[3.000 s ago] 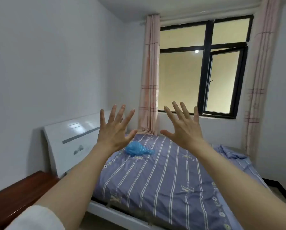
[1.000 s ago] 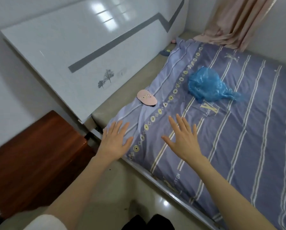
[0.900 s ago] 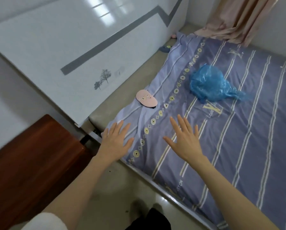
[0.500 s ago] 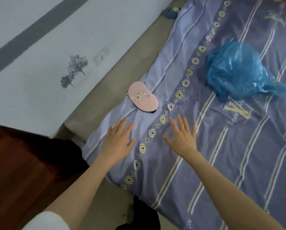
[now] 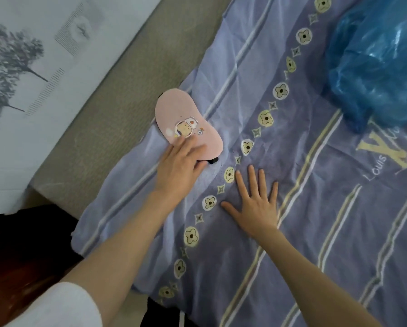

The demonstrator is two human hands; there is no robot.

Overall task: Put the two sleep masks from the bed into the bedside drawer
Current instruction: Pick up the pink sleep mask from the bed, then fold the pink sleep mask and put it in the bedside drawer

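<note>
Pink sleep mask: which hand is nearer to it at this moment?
Left. The left hand reaches onto the pink sleep mask, fingers overlapping its near end. The right hand lies flat and spread on the striped sheet, short of the mask.

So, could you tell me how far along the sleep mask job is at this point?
Nothing is put away yet. In hand: the left hand reaches onto the pink sleep mask, which lies at the edge of the striped sheet; the right hand lies flat and empty. Left: lifting it, finding the second mask and the drawer, neither in view.
</note>
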